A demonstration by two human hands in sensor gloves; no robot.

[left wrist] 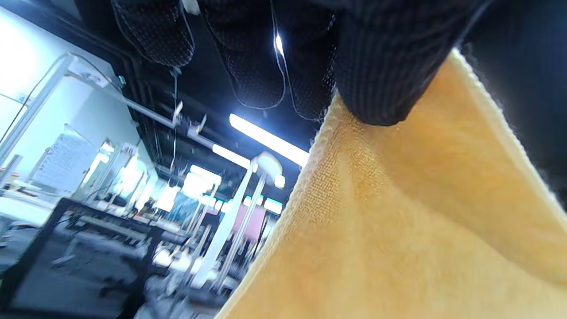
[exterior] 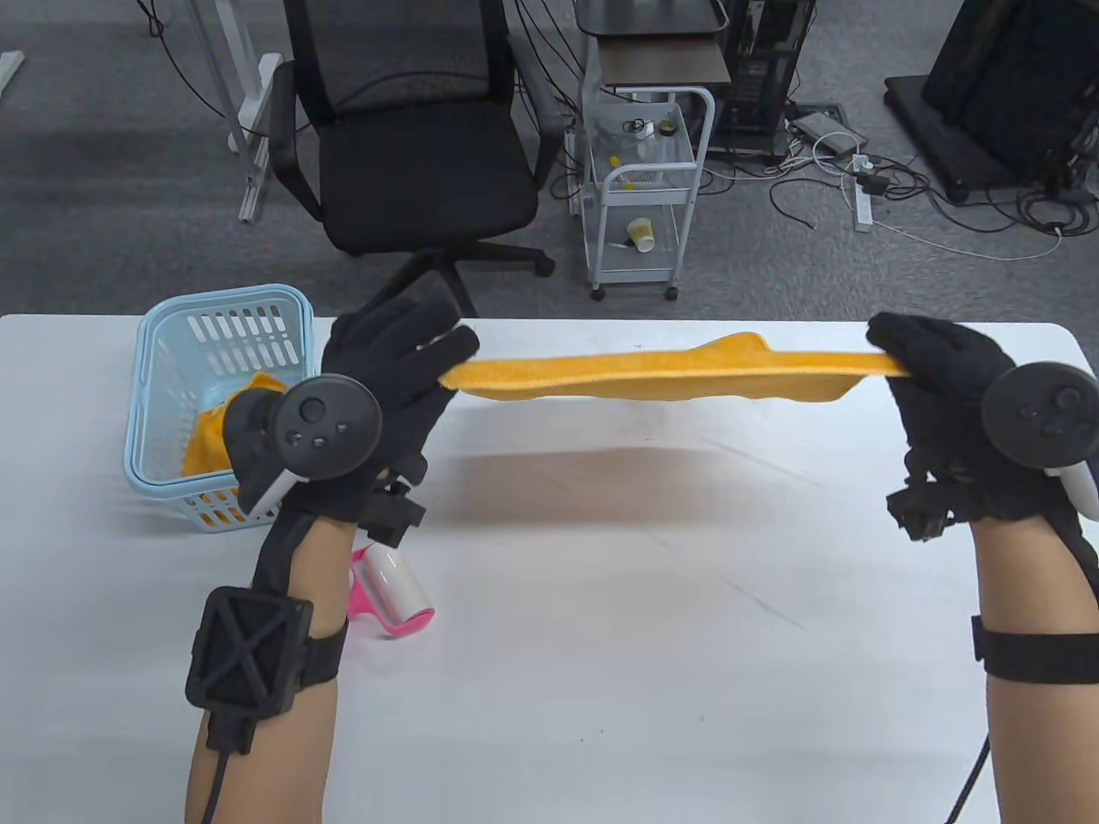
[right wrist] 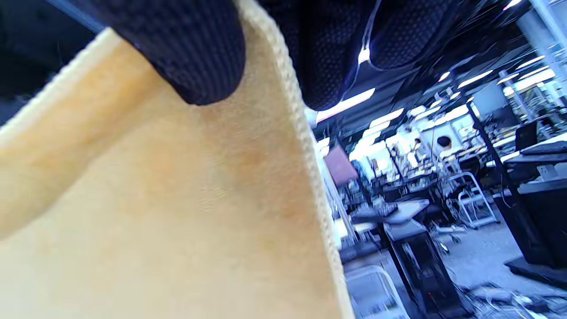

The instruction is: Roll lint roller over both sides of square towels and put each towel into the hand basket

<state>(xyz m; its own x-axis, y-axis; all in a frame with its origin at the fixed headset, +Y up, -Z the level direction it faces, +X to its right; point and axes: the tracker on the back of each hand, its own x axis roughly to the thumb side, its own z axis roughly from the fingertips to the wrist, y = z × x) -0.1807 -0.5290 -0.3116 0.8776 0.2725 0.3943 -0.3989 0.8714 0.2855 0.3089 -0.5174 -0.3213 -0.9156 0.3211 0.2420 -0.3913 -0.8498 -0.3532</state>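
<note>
An orange square towel is stretched flat in the air above the table between both hands. My left hand pinches its left corner and my right hand pinches its right corner. The left wrist view shows the towel under my thumb, and the right wrist view shows the towel the same way. A light blue hand basket stands at the table's far left with another orange towel inside. The pink lint roller lies on the table beside my left forearm.
The white table spreads under the held towel. Beyond its far edge stand a black office chair and a small white cart on the grey floor.
</note>
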